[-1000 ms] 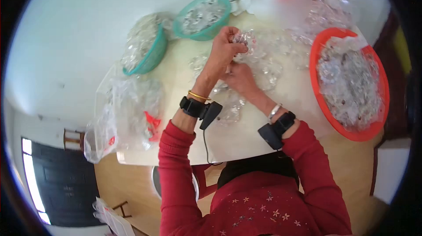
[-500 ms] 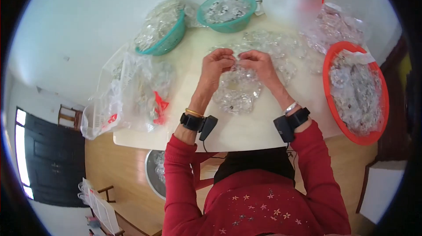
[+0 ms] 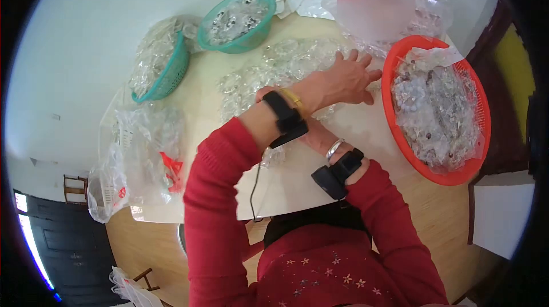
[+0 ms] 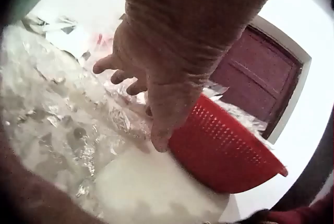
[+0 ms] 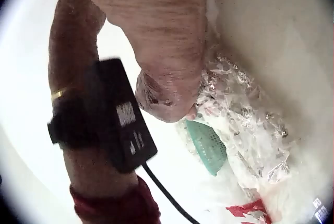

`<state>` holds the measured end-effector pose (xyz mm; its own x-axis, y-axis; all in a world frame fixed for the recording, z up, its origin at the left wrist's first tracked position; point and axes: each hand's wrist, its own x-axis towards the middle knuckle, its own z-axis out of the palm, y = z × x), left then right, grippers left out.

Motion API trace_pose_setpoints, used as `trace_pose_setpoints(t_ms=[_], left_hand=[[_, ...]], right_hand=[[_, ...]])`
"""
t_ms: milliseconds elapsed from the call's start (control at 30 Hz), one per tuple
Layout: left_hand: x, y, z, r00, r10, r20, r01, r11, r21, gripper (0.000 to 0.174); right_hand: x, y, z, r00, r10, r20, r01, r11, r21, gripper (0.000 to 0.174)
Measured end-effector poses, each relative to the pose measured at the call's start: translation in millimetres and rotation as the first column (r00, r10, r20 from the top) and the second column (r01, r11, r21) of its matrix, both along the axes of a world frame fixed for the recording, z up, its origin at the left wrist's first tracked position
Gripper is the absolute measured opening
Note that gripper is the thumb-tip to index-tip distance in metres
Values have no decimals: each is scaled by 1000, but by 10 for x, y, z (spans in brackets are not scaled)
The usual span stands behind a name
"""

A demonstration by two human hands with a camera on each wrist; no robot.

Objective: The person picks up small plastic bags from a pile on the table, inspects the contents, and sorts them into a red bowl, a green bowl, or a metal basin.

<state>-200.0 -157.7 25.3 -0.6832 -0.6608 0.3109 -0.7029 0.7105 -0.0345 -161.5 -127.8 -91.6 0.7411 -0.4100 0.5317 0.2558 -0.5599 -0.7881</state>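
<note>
The left hand (image 3: 350, 80), a gold bracelet at its wrist, reaches across over the right forearm with its fingers spread, beside the red basket (image 3: 391, 114). In the left wrist view, the left hand (image 4: 156, 73) holds nothing and hovers above the table near the basket's perforated wall (image 4: 224, 148). Partly covered by the left arm is the right hand (image 3: 311, 135), above clear plastic packets (image 3: 243, 81). From the right wrist, the right hand (image 5: 162, 57) has curled fingers gripping the edge of clear packets (image 5: 245, 130); its fingertips are mostly hidden.
Two green baskets, one at the back (image 3: 251, 38) and one at the left (image 3: 174, 72), hold more packets. A white plastic bag (image 3: 140, 135) lies on the table's left. White cards (image 3: 314, 4) and pinkish packets (image 3: 432, 18) lie at the back.
The left hand has left its place facing the right hand, crossed rightward over the right forearm and spread its fingers. The right hand has moved left and lower. The head view has shifted.
</note>
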Motion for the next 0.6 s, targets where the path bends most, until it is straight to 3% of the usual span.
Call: trace_pose_setpoints(t_ms=[133, 167, 200, 267, 333, 400, 500, 533, 600], left_hand=[[-39, -245, -212, 998, -15, -59, 18, 999, 44, 37], [-44, -302, -216, 997, -20, -71, 24, 998, 54, 36], [38, -364, -190, 1000, 2, -14, 0, 984, 179, 35], [278, -411, -66, 993, 51, 110, -91, 912, 399, 33], [469, -363, 59, 994, 61, 89, -88, 938, 335, 31], [629, -286, 164, 998, 37, 41, -45, 972, 232, 28], [987, -185, 520, 986, 138, 91, -156, 959, 235, 29], [1075, -109, 682, 985, 145, 94, -163, 959, 233, 29], [1209, 4, 965, 827, 270, 493, -516, 711, 477, 36]], right_hand=[[-17, 121, -92, 993, -121, -8, 121, 992, -35, 50], [-69, 175, -66, 993, -117, 17, 113, 982, 149, 46], [-112, 229, -30, 993, -113, 43, 93, 941, 326, 42], [-114, 269, 145, 993, -94, 74, 47, 876, 481, 39], [-17, 240, 351, 950, -295, 102, 270, 940, 207, 40], [47, 202, 464, 913, -382, 145, 376, 924, 68, 41], [56, 142, 515, 890, -449, -86, 429, 885, -180, 15], [36, 161, 534, 893, -442, -82, 423, 888, -181, 15], [-22, 180, 596, 913, -407, -24, 401, 908, -124, 10]])
